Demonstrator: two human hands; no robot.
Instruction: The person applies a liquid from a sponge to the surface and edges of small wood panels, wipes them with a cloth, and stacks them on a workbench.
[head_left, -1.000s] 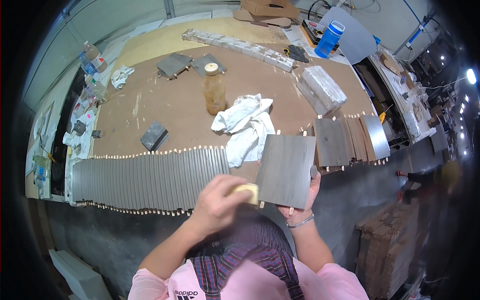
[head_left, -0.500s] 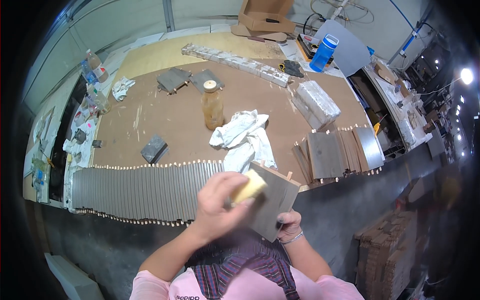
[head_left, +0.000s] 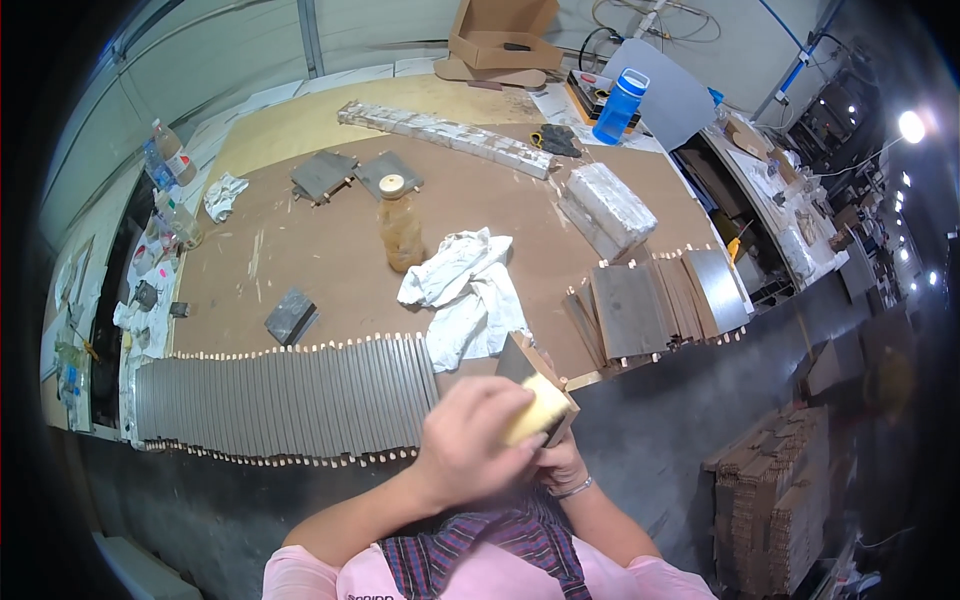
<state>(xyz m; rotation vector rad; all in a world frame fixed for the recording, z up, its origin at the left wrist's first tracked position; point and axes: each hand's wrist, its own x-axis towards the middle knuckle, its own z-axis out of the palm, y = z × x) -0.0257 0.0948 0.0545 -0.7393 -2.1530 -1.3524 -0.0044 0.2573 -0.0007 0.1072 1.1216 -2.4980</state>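
In front of my chest, my left hand (head_left: 465, 435) is closed round a yellow sponge (head_left: 540, 405). The sponge presses against a small grey-stained wooden panel (head_left: 517, 362), near its edge. My right hand (head_left: 562, 465) grips that panel from below, its fingers partly hidden behind the panel and the other hand. The panel is tilted, with a light brown bare edge turned upward. Just beyond it a crumpled white cloth (head_left: 465, 290) lies on the table. To the left, a long row of grey panels (head_left: 280, 395) with wooden dowels stands packed along the table's near edge.
Further grey panels (head_left: 630, 310) lean at the right edge. On the brown tabletop (head_left: 330, 240) stand a jar of brownish liquid (head_left: 401, 235), a dark block (head_left: 291, 314), a wrapped block (head_left: 610, 210) and a long wrapped bar (head_left: 445, 135). A blue bottle (head_left: 621, 107) stands behind; stacked cardboard (head_left: 770, 500) is lower right.
The panel has turned from showing its broad face to being tilted edge-up. My left hand has moved the sponge right and down, towards the panel's edge. The view has shifted slightly.
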